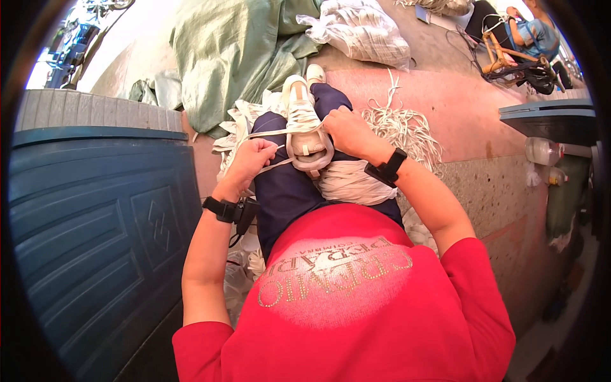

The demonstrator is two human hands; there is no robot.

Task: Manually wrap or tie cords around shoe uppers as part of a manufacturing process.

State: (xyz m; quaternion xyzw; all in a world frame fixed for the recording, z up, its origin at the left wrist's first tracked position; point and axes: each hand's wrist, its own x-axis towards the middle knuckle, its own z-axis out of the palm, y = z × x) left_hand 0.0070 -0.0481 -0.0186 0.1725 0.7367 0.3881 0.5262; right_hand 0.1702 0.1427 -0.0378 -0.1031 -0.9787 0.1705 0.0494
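A cream-white sneaker (307,141) rests between my thighs, its heel end toward me. Pinched fingers of my left hand (251,159) grip a flat white shoelace (270,134) just left of the shoe. On the other side, my right hand (353,132) is closed by the shoe's upper edge, with the lace running across the shoe into its fingers. Lacing crosses the front of the shoe. A thick bundle of white laces (355,183) lies on my lap under my right wrist. Black bands with small devices sit on both wrists.
Loose laces (407,130) are heaped on the floor to the right. White shoe pieces (238,130) pile up left of my leg. A blue panelled door (95,235) stands close on the left. Ahead are a green tarp (223,57) and a white sack (363,32). Another person (534,41) sits far right.
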